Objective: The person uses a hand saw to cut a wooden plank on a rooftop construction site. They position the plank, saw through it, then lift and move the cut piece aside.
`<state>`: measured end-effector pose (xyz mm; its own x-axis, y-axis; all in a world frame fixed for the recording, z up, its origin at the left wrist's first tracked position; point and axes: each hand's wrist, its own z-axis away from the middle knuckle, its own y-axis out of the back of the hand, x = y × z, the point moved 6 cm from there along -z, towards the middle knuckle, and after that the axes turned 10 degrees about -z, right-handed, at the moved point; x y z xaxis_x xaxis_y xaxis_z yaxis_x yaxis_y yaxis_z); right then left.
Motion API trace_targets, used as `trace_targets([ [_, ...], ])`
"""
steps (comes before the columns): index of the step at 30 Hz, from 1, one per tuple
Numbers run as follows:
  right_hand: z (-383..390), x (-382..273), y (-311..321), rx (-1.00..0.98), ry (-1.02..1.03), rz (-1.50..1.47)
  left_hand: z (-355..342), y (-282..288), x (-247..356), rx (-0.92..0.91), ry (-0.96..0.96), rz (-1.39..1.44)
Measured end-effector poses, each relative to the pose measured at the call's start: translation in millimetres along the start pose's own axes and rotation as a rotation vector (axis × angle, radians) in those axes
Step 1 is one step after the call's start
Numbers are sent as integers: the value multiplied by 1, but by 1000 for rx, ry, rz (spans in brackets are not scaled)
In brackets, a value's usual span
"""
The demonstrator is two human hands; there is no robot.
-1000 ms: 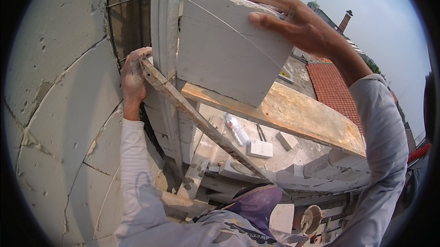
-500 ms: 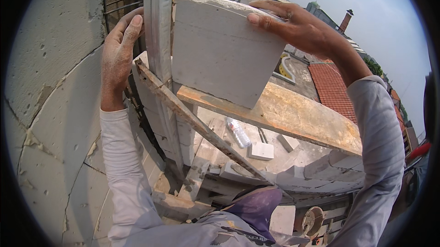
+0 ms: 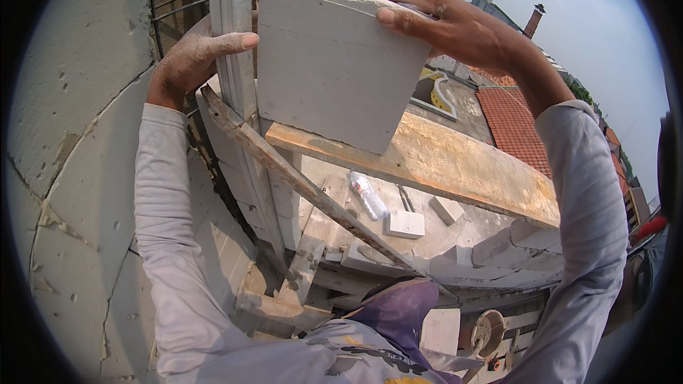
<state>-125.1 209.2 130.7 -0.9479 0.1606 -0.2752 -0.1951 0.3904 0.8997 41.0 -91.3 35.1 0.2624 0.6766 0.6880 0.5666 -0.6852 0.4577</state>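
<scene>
A pale grey lightweight concrete block (image 3: 331,74) stands upright, its lower edge against the rust-stained beam (image 3: 462,163). My right hand (image 3: 455,24) grips its upper right corner, thumb on the near face and fingers over the top. At the block's left edge rises a metal post (image 3: 231,42). My left hand (image 3: 196,53) reaches around this post, its dusty thumb stretched across the front towards the block. The left fingers are mostly hidden behind the post, so whether they touch the block cannot be seen.
A large block wall (image 3: 85,192) curves along my left. A narrow diagonal bar (image 3: 306,185) crosses in front of the post. Below lie a plastic bottle (image 3: 368,195) and a loose white block (image 3: 404,224). A bucket (image 3: 487,334) stands low on the right.
My left hand has moved in to the post, and its thumb now lies across it. The block appears slightly higher and further left in view, with my right hand still on it.
</scene>
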Motion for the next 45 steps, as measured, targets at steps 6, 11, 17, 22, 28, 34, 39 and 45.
trace_targets([
  [6, 5, -12, -2, 41, 109, -30, -3, 3, -13, -31, -37, 143],
  [11, 25, -43, 18, 353, 258, 210, 2, -9, -3, 44, -82, 219],
  [17, 119, -88, -42, 606, 375, 102, 4, 11, -27, 10, -16, 54],
  [22, 129, -1, -84, 585, -204, -172, -7, -2, -41, -50, -20, 107],
  [28, 93, 25, -108, 252, -351, -600, -1, -2, -23, -12, -49, 150],
  [34, 87, 35, -112, 271, -275, -456, -3, -2, -21, -11, -27, 147],
  [39, 86, 33, -113, 259, -277, -470, -3, -1, -19, -43, -41, 191],
  [45, 84, 33, -111, 256, -256, -463, -2, -3, -19, -29, -43, 202],
])
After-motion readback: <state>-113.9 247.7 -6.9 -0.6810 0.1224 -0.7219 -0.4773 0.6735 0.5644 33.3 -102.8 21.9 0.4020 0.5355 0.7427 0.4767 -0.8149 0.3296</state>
